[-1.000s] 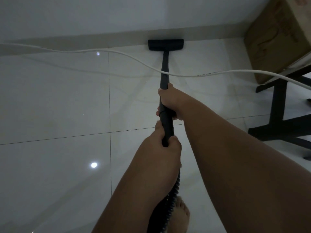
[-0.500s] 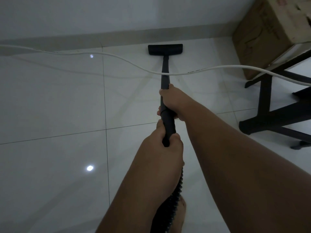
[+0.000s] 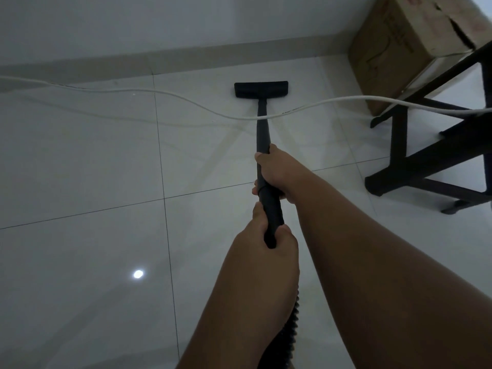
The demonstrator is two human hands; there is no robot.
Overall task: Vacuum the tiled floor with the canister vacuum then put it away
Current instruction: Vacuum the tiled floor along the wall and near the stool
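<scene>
Clamped round the smooth black wand: right hand higher, left hand on the thicker grip, fingers curled tight. Resting flat on glossy tiled floor near the skirting: rectangular nozzle. Crossing the wand, a slack white cord; behind, ribbed hose.

So the black vacuum wand slants forward and down to a wide, flat floor head, which sits flat on the glossy pale tiled floor. A ribbed black hose trails off the wand's near end.
</scene>
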